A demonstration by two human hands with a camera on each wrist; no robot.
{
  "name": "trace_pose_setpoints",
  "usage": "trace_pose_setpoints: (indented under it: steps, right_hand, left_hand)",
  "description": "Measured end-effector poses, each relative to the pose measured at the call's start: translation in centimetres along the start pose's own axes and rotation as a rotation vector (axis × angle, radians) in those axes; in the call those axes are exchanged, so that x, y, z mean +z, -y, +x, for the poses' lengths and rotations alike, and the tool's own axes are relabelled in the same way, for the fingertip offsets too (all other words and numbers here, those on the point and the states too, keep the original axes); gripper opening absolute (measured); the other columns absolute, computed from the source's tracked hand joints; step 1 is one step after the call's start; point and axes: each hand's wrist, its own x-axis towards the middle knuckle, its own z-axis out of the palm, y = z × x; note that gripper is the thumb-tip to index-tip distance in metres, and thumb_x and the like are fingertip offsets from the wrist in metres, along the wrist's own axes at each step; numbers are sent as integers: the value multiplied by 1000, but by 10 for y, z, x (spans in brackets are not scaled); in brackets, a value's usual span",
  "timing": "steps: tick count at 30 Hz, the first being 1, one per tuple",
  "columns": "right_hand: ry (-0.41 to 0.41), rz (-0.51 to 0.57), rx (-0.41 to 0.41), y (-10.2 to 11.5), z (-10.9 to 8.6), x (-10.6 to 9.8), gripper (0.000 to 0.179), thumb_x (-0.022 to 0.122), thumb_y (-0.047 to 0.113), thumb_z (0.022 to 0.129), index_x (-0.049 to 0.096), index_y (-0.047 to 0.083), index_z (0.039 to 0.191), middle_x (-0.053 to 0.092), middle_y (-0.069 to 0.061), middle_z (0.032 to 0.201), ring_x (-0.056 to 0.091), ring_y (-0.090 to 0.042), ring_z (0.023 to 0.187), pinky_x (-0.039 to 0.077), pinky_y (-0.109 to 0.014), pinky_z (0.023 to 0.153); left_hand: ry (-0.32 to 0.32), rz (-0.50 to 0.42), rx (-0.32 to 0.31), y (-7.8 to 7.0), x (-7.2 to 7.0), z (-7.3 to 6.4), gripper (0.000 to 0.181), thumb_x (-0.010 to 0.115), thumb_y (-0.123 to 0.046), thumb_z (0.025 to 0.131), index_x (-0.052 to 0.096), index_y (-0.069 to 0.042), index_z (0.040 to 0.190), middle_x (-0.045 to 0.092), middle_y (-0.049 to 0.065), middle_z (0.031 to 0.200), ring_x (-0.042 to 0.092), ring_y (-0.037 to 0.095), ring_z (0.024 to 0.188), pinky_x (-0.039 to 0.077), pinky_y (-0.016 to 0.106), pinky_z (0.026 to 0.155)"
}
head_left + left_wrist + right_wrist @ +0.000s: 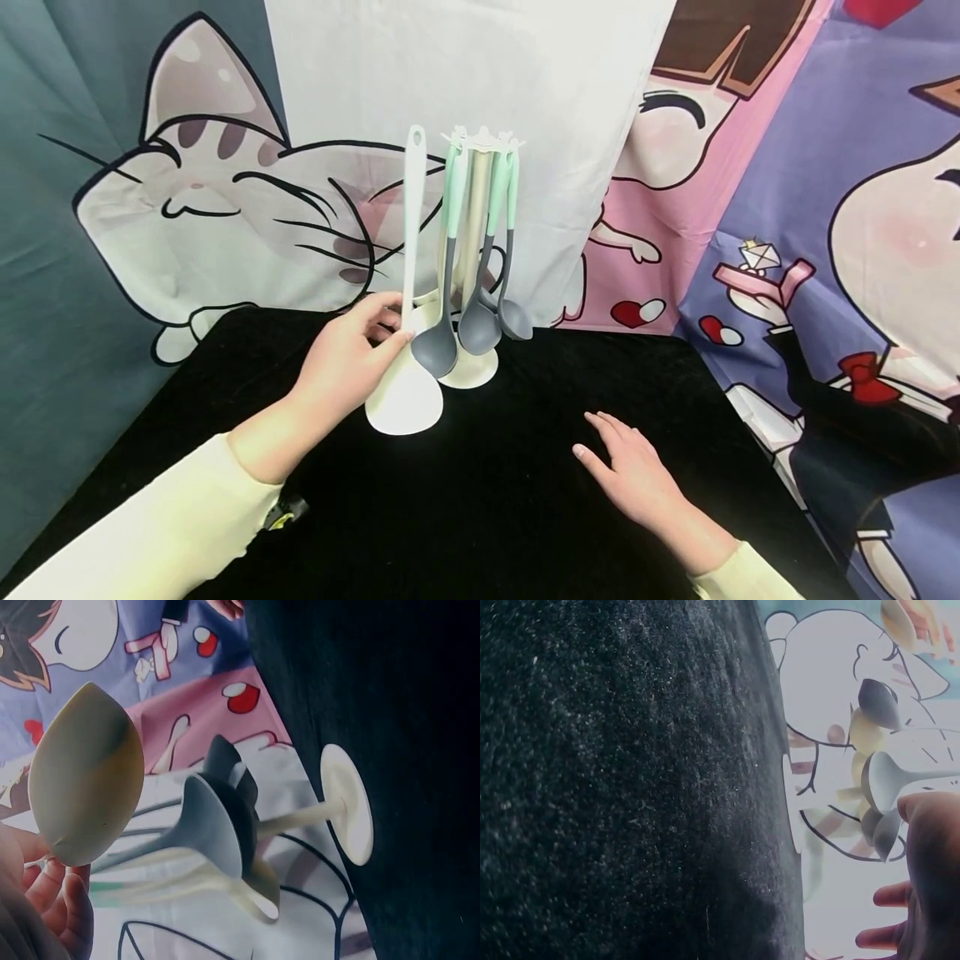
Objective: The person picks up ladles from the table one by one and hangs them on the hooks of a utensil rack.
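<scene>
My left hand (348, 354) pinches a cream-white spatula (405, 400) low on its long handle, just above the broad, curved head. The spatula stands upright, its handle rising past the fingers; its head (86, 776) fills the left part of the left wrist view. Right beside it, a cream utensil stand (471, 375) bears several hanging utensils with mint handles and grey heads, among them a spoon (435, 350) and a small ladle (515, 319). To the right of the stand, over the black cloth, my right hand (626, 467) has its fingers extended and holds nothing.
A black cloth (480, 500) covers the table. Behind it hangs a printed cartoon curtain (510, 67). Near my left sleeve lies a small dark object (288, 512) with a yellow-green mark. The stand's round base (349, 806) rests towards the back of the table.
</scene>
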Motion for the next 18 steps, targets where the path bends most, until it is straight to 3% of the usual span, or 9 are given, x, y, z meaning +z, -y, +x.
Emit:
trace_pose_setpoints:
  steps: [9, 18]
  right_hand:
    - [-1, 10, 15, 1, -1, 1, 66, 46, 58, 100, 50, 9, 145, 46, -17, 148, 41, -38, 137, 24, -60, 112]
    - [0, 21, 22, 3, -3, 1, 65, 47, 56, 100, 51, 9, 144, 47, -16, 148, 41, -38, 137, 24, -60, 112]
  left_hand:
    - [35, -16, 8, -11, 19, 8, 41, 75, -23, 89, 65, -25, 129, 73, -6, 96, 70, 10, 81, 51, 35, 72]
    - [70, -45, 0, -19, 30, 15, 39, 72, -24, 91, 66, -25, 129, 73, -7, 95, 68, 9, 80, 51, 34, 70]
